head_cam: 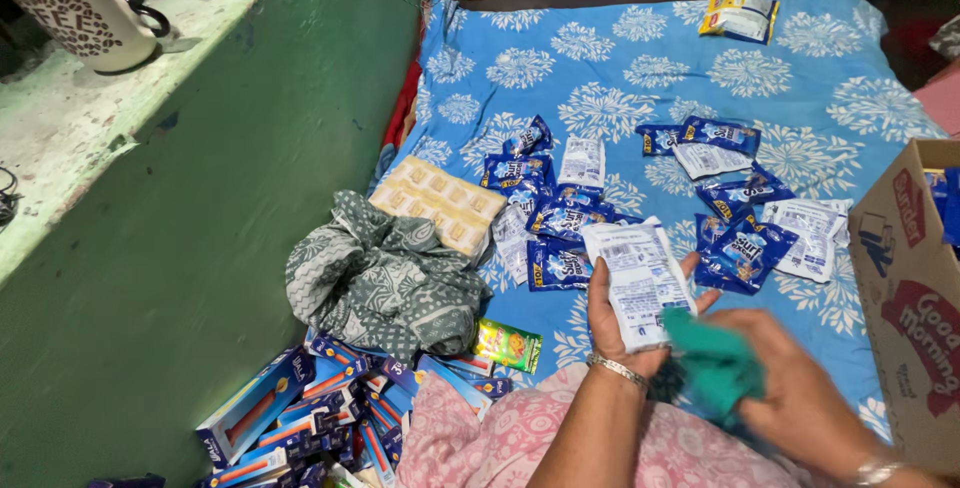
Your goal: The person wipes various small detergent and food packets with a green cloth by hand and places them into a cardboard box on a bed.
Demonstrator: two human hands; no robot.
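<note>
My left hand (612, 323) holds a white sachet (640, 278) up with its printed back facing me, over a blue flowered bedsheet (610, 78). My right hand (790, 388) grips a teal cloth (715, 363) pressed against the sachet's lower right corner. Just beyond my hands lie two heaps of blue and white sachets, the left heap (550, 218) and the right heap (745, 218). A bangle sits on each wrist.
An open cardboard box (905, 298) stands at the right. A grey patterned cloth (385, 278) and a pale yellow blister sheet (440, 203) lie left of the heaps. Several blue boxes (310, 413) pile at the bottom left, a green packet (508, 345) nearby. A mug (80, 13) stands on the green ledge.
</note>
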